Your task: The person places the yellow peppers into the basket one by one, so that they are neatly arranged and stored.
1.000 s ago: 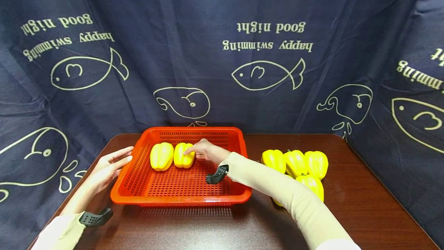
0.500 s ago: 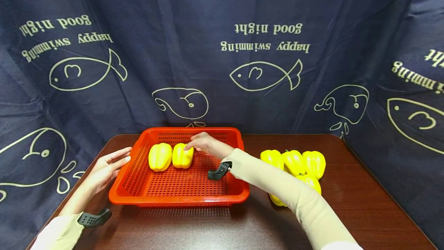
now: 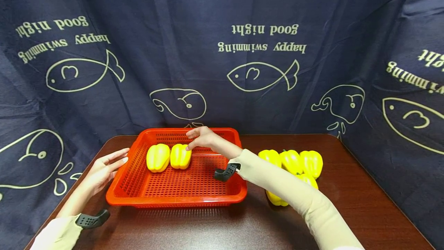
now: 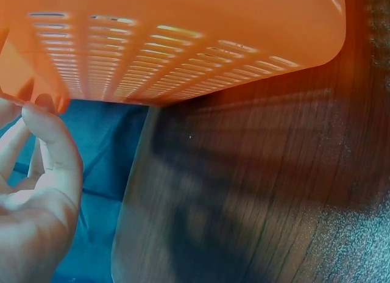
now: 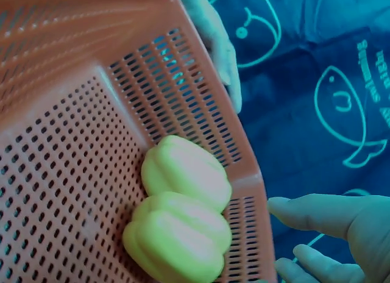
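A red perforated plastic basket stands on the table with two yellow bell peppers, one left pepper and one right pepper, side by side in its left half. My left hand is at the basket's left rim, with thumb and fingers extended against it; in the left wrist view the thumb meets the rim. Over the basket's back part, my right hand holds nothing. Its thumb and fingers are spread in the right wrist view, just above and behind the right pepper in the head view.
Several more yellow bell peppers lie in a cluster on the brown wooden table, right of the basket and partly hidden by the right sleeve. A dark blue curtain with fish and whale drawings hangs behind and beside the table.
My right hand has let go of the right pepper, risen and drawn back from it, its fingers spreading. The left hand stays at the rim. The view shifts slightly.
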Demonstrator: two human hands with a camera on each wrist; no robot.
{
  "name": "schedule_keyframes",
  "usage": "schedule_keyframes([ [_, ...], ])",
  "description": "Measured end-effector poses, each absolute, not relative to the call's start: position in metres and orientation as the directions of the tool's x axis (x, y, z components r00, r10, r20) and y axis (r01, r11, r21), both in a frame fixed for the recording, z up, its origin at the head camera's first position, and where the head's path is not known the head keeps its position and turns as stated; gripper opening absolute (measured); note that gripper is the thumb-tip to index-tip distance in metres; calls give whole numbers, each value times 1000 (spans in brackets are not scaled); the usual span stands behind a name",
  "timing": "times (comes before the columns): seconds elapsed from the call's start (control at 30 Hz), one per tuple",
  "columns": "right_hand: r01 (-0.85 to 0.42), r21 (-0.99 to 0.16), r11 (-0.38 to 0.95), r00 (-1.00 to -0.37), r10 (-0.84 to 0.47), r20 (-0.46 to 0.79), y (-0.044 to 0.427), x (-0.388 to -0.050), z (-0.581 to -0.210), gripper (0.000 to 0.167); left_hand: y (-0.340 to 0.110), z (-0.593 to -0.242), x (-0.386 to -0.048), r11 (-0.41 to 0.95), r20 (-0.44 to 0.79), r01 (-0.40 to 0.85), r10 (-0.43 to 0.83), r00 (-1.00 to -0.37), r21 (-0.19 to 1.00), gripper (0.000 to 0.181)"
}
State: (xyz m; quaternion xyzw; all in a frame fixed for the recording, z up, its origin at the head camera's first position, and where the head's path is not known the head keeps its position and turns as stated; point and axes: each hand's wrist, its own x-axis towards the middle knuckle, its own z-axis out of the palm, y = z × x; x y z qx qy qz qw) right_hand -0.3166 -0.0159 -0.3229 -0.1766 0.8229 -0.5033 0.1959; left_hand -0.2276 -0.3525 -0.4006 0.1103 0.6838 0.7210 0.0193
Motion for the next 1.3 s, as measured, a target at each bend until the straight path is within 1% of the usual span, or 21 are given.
schedule_keyframes([
  [0.07,-151,-871,467,-868,-485,-109,-15,-314,-320,57,-353,-400,-227,-68,132,122,177,-975,990,38],
  [0.2,-197,-849,491,-874,-481,-75,-10,-310,-313,55,-354,-400,-226,-64,130,121,175,-976,991,37],
  [0.43,-230,-849,476,-868,-496,-43,2,-305,-304,56,-354,-401,-226,-63,126,117,171,-977,991,37],
  [0.63,-250,-849,466,-867,-498,-18,16,-301,-298,54,-354,-401,-226,-62,127,118,172,-977,991,37],
  [0.9,-331,-824,460,-854,-518,54,39,-294,-288,54,-355,-401,-227,-53,124,116,174,-977,992,38],
  [1.13,-377,-792,479,-858,-503,105,61,-292,-286,54,-355,-401,-228,-62,127,117,182,-975,991,38],
  [1.3,-370,-798,476,-869,-481,116,79,-291,-286,55,-354,-402,-228,-53,130,123,186,-974,991,38],
])
